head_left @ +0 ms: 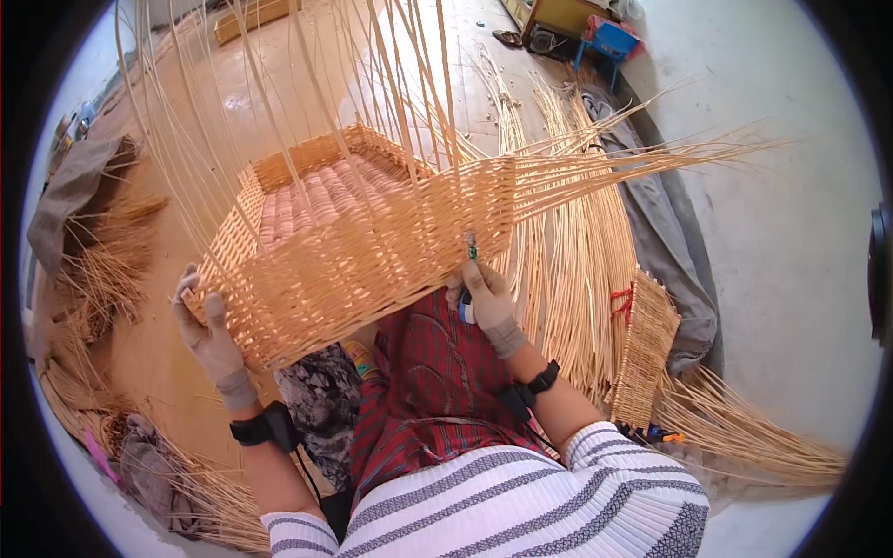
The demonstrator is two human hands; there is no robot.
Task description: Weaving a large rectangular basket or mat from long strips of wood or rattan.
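Observation:
A half-woven wicker basket (363, 251) is tilted above my lap, its near wall towards me. Long thin stakes (321, 88) rise from its wall, and a sheaf of rods (605, 172) juts out at its right corner. My gloved left hand (212, 337) is closed on the basket's lower left corner, thumb on the near side. Under the lower right edge, my gloved right hand (488, 302) is closed round a small hand tool (472, 249) with a metal tip and green and blue parts. Its tip lies against the weave; the rest is hidden by my fingers.
Loose willow rods (577, 251) lie in long bundles on the right. A woven panel (644, 349) rests beside them, near a grey cloth (665, 232). More rods (107, 270) are heaped at the left. A blue stool (609, 42) stands at the back right.

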